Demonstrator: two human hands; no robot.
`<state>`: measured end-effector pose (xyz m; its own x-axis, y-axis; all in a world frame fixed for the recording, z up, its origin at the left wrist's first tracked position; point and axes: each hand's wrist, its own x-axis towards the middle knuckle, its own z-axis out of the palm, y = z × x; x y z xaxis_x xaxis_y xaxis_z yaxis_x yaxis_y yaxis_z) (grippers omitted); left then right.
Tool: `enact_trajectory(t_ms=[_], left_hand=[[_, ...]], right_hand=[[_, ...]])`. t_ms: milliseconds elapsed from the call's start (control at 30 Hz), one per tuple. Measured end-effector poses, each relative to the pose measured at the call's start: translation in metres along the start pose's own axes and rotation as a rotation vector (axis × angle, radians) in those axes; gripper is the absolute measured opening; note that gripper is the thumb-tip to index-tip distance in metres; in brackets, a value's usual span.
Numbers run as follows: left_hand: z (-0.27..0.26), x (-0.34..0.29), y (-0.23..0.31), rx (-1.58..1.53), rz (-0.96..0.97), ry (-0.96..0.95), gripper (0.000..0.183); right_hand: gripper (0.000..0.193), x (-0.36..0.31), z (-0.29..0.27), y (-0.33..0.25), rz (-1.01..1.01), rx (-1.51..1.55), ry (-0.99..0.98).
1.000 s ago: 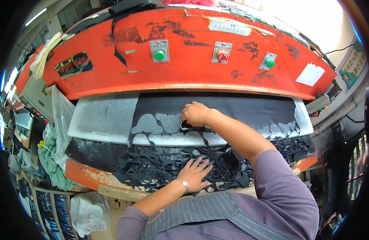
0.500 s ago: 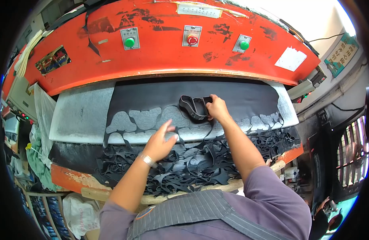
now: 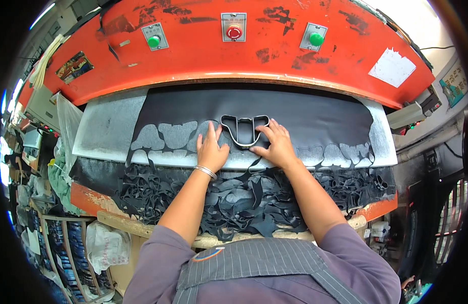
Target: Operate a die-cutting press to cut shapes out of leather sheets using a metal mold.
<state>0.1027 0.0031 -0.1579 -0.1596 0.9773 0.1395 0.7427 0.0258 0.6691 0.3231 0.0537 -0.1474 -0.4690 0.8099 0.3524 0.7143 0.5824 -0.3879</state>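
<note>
A metal cutting die [image 3: 238, 130] with a curved outline and inner bars lies flat on a dark leather-like sheet [image 3: 315, 112]. My right hand [image 3: 279, 146] grips the die's right side, thumb at its lower edge and fingers higher up. My left hand [image 3: 212, 151] rests just left of the die, fingers stretched out toward its left edge and holding nothing. Rounded openings cut in the sheet's near edge show the pale grey cutting board [image 3: 110, 124] underneath.
A red press beam [image 3: 193, 61] spans the far side, carrying two green buttons [image 3: 316, 39] and a red one [image 3: 234, 33]. Dark scraps [image 3: 244, 200] heap along the near edge. A clear plastic sheet [image 3: 69, 121] hangs at the left.
The die, raised and tilted in my right hand before, now sits flat on the sheet. My left hand has come forward beside it. The view has shifted slightly.
</note>
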Motion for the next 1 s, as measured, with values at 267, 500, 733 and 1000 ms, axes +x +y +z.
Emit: enact_trajectory(t_ms=[267, 500, 733, 1000], left_hand=[[-0.003, -0.018, -0.007, -0.028, -0.002, -0.047, 0.085], [0.000, -0.012, -0.004, 0.065, 0.008, -0.089, 0.086], [-0.014, -0.001, -0.019, -0.249, 0.022, -0.055, 0.077], [-0.163, 0.027, 0.000, -0.153, 0.470, 0.988, 0.019]], right_hand=[[0.061, -0.013, 0.006, -0.004, -0.124, -0.035, 0.119], [0.064, -0.010, 0.001, -0.006, -0.118, -0.119, 0.112], [0.074, -0.016, -0.029, -0.009, 0.117, 0.097, 0.179], [0.024, 0.025, -0.134, -0.017, 0.150, 0.424, 0.941]])
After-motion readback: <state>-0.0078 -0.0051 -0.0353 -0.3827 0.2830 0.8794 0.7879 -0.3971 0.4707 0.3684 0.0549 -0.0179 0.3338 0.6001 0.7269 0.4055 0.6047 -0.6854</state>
